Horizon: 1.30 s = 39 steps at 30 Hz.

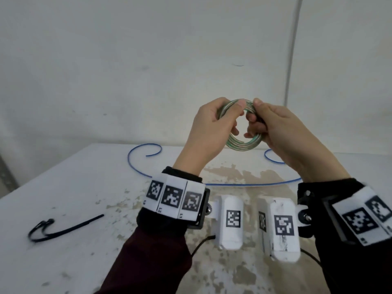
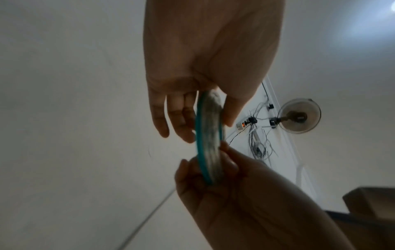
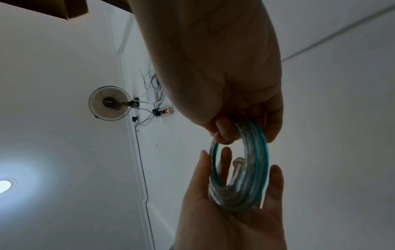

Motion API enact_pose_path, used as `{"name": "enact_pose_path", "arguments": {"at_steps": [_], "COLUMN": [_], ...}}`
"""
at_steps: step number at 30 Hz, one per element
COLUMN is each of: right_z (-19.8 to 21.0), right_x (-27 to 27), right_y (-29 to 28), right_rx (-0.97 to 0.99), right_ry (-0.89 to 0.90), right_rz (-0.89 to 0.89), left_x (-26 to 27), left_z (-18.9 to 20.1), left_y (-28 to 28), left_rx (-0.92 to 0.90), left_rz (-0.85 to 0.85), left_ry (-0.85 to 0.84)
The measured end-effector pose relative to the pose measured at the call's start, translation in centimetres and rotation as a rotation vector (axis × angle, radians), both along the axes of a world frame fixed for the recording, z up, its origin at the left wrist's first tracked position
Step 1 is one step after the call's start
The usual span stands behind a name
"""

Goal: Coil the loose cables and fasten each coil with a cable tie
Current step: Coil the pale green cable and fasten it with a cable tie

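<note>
Overhead: one coil (image 1: 240,143), two hands, one blue cable (image 1: 244,184).

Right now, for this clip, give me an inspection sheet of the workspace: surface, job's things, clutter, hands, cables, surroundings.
Surface: white table, paint worn and blotchy near the middle.
Job's things: coil held up in the air, no tie on it that I can see; black tie lying at the table's left.
Clutter: nothing seen.
Hands: left hand and right hand each grip a side of the coil.
Cables: blue cable loose on the table.
Surroundings: white wall; wall fan; ceiling light.
</note>
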State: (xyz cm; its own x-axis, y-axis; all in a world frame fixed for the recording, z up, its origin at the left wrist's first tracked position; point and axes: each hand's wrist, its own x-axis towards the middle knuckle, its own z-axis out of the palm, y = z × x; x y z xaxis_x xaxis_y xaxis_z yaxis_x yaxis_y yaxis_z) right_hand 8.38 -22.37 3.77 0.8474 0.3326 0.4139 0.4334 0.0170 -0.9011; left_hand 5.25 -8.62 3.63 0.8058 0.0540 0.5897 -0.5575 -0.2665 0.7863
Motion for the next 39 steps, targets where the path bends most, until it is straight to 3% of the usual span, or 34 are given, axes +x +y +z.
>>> {"name": "enact_pose_path", "arguments": {"at_steps": [3, 8, 10, 15, 18, 29, 39], "right_z": [-1.0, -3.5, -4.1, -4.5, -4.8, -7.1, -7.0], "right_x": [-1.2, -3.9, -5.2, -8.2, -9.6, -10.8, -10.3], "right_y": [2.8, 8.8, 11.0, 15.1, 16.8, 18.7, 18.9], "right_rx": [0.038, -0.04, -0.086, -0.126, -0.165, -0.257, -0.312], "right_ry": [0.093, 0.145, 0.134, 0.176, 0.178, 0.219, 0.184], "right_rz": [0.131, 0.233, 0.261, 0.382, 0.423, 0.424, 0.446], "left_x": [-1.7, -5.5, -7.0, -9.7, -11.0, -10.8, -10.5], "left_z": [0.1, -1.3, -2.8, -7.2, -9.2, -10.6, -9.0], "left_y": [3.9, 12.7, 16.3, 22.6, 24.2, 25.5, 26.0], "left_rx": [0.152, 0.422, 0.602, 1.115, 1.278, 1.322, 1.164], "left_rz": [0.069, 0.328, 0.411, 0.503, 0.485, 0.542, 0.495], "left_ry": [0.066, 0.203, 0.342, 0.868, 1.03, 0.923, 0.957]}}
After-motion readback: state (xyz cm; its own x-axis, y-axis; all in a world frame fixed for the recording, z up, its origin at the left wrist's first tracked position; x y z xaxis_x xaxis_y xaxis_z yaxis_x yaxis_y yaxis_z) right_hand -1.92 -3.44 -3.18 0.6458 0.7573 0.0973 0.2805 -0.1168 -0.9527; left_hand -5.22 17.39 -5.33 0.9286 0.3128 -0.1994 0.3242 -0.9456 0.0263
